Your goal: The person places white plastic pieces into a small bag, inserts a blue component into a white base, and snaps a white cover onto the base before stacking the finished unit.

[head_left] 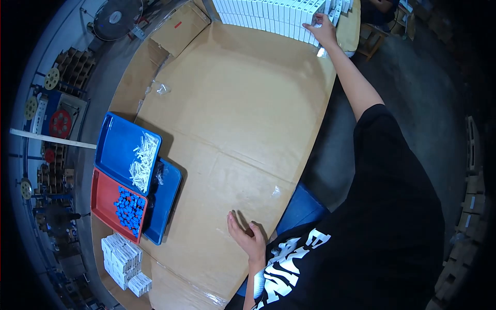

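At the far end of the table, my right hand reaches to a long row of white boxes standing tightly side by side. Its thumb and fingers close around a white box near the right end of the row. My left hand is over the cardboard-covered table, close to the near edge. Its fingers are apart and it holds nothing.
On the left, a blue tray holds white plastic pieces, partly over another blue tray. A red tray holds small blue pieces. Stacked white boxes stand below. A blue stool is by the edge.
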Demonstrator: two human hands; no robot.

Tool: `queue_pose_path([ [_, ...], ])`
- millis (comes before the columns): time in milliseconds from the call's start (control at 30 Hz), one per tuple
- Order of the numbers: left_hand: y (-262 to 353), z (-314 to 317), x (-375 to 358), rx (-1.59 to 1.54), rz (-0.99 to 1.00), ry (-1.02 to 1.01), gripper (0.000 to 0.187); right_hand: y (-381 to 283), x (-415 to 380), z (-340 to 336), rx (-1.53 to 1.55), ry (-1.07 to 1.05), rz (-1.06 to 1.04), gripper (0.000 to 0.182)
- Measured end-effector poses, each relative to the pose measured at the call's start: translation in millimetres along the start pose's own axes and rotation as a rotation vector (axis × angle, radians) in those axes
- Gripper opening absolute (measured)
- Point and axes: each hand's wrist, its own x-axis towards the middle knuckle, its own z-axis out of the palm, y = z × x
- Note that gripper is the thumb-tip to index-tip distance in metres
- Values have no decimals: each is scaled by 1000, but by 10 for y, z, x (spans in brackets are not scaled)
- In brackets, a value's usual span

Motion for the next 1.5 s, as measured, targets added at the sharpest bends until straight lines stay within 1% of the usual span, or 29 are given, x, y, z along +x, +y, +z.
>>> queue_pose_path([
  [67, -6, 18, 0, 8, 2, -5, 67, 23, 36, 26, -75, 14, 26, 78],
  [200, -30, 34, -9, -2, 7, 25, 64, -21, 6, 65, -68, 34, 73, 77],
  [267, -32, 24, -9, 4, 0, 28, 64, -59, -37, 28, -25, -7, 108, 75],
  [400, -39, 26, -11, 10, 12, 39, 64, 28, -58, 21, -32, 9, 9, 77],
  [467, -41, 18, -15, 13, 8, 42, 64, 24, -73, -3, -21, -17, 27, 77],
  [567, -61, 13, -10, 12, 30, 66, 63, 97, -87, -27, -15, 65, 12, 62],
  [600, -61, 0, -2, 10, 50, 62, 59, -211, -227, -169, -52, 100, 9, 55],
  [633, -40, 11, 10, 11, 58, 72, 56, -381, -383, -178, 38, 173, -122, 46],
  [667, -9, 29, 24, 19, 13, 122, 56, -812, -705, -252, 72, 152, -139, 39],
  [700, 12, 35, 51, 12, 45, 107, 52, -1036, -1031, -181, 185, 73, -229, 33],
  [733, 6, 15, 69, 15, 71, 99, 49, -1452, -1506, -181, 279, -73, -276, 28],
  [767, -32, 16, 78, -11, 98, 139, 46, -1882, -2106, -282, 383, -292, -267, 23],
  [800, -103, 47, 66, -26, 124, 177, 44, -2147, -2622, -342, 386, -539, -388, 20],
  [833, -363, 10, -33, -18, 179, 189, 47, -2321, -3284, -374, 441, -737, -566, 18],
  [867, -491, 16, -70, -2, 231, 203, 49, -2590, -3716, -432, 427, -796, -779, 13],
  [900, -541, -26, -136, 40, 175, 248, 49, -2776, -4118, -483, 528, -891, -762, 11],
  [967, -594, -102, -132, -309, 31, 109, 55, -3048, -4652, -535, 662, -1004, -778, 10],
  [1033, -768, -304, -202, -247, 35, 239, 57, -3211, -5121, -536, 794, -1151, -314, 14],
  [1067, -795, -366, -228, -200, 59, 322, 59, -3192, -5252, -509, 869, -1147, -339, 18],
  [1133, -1056, -667, -415, -93, 56, 338, 63, -3388, -5401, -680, 816, -1385, -294, 22],
  [1167, -1169, -818, -498, -42, -34, 416, 66, -3450, -5469, -676, 823, -1397, -308, 22],
  [1200, -1288, -960, -630, 7, -132, 494, 68, -3480, -5538, -678, 807, -1449, -400, 18],
  [1233, -1498, -1117, -774, 77, -166, 514, 70, -3550, -5602, -648, 795, -1495, -500, 14],
  [1300, -1933, -1468, -1080, 215, -251, 573, 74, -3783, -5706, -614, 803, -1454, -558, 10],
  [1333, -2113, -1659, -1254, 283, -306, 604, 75, -3887, -5777, -602, 800, -1405, -585, 12],
  [1367, -2303, -1860, -1419, 361, -346, 646, 74, -3972, -5810, -512, 793, -1435, -651, 18],
  [1400, -2479, -2064, -1569, 439, -383, 681, 74, -4083, -5899, -386, 798, -1442, -651, 18],
  [1467, -2741, -2481, -1840, 515, -446, 690, 70, -4385, -6130, -86, 879, -1786, -81, 17],
  [1500, -2852, -2662, -1955, 584, -496, 704, 66, -4674, -6201, 18, 857, -1849, -76, 20],
])
